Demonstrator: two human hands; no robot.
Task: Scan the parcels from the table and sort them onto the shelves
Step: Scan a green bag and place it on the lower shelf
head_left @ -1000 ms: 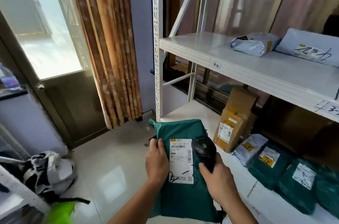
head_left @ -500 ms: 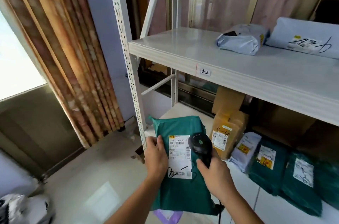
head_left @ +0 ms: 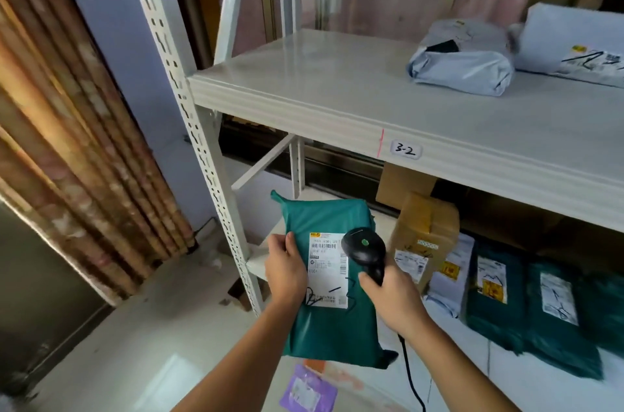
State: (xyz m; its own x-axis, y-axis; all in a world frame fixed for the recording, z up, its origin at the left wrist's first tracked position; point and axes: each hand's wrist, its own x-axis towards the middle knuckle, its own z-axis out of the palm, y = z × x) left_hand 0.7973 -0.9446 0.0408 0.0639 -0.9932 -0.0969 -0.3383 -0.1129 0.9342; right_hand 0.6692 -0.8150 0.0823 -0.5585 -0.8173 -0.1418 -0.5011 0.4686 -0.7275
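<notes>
A green plastic parcel (head_left: 329, 327) with a white shipping label (head_left: 327, 268) is held up in front of the white shelf unit. My left hand (head_left: 285, 271) grips its left edge, thumb on top by the label. My right hand (head_left: 393, 298) grips a black corded barcode scanner (head_left: 364, 247), whose head hovers over the label's right side. The upper shelf (head_left: 337, 97), tagged "3-2", carries two grey mailers (head_left: 462, 65). On the bottom shelf lie a brown carton (head_left: 423, 236), a grey mailer and several dark green parcels (head_left: 553, 303).
A perforated white upright (head_left: 189, 114) of the shelf stands just left of the parcel. Striped curtains (head_left: 67, 141) hang at the left. A purple packet (head_left: 307, 391) lies on the pale floor below my arms. The left half of the upper shelf is bare.
My view has swung right and closer to the shelves; the window and the bag on the floor have left the frame. Both hands keep the same hold on parcel and scanner.
</notes>
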